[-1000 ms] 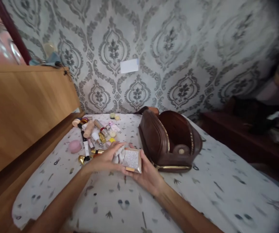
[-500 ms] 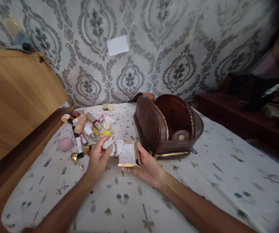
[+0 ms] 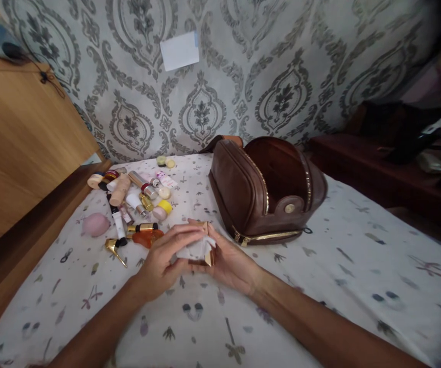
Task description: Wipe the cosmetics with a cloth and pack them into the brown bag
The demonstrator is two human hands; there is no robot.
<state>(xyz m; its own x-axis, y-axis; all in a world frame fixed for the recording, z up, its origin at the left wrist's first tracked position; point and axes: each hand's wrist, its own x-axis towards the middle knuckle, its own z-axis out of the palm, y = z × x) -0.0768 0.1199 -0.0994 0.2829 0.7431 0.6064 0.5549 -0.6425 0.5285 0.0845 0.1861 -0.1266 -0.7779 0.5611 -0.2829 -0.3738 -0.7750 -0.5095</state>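
My right hand (image 3: 232, 260) is closed around the right side of a gold-edged compact (image 3: 209, 256), whose glittery lid showed a moment ago. Over that lid my left hand (image 3: 166, 255) presses a crumpled white tissue (image 3: 195, 249), covering most of the compact. Just left of my left hand lie an orange item (image 3: 146, 237) and a black-and-gold tube (image 3: 143, 227). Beyond both hands, to the right, stands a brown leather toiletry bag (image 3: 239, 194) with its zipped top gaping.
Several cosmetics, among them a beige bottle (image 3: 120, 190) and a pink makeup sponge (image 3: 95, 224), lie at the left on the patterned sheet (image 3: 220, 327). A wooden panel (image 3: 24, 128) borders the left, and a patterned wall stands behind. Dark furniture (image 3: 358, 163) is at the right.
My left hand has moved right with the tissue, from the compact's left edge to across its lid. The view has shifted a little, and the orange item shows more fully.
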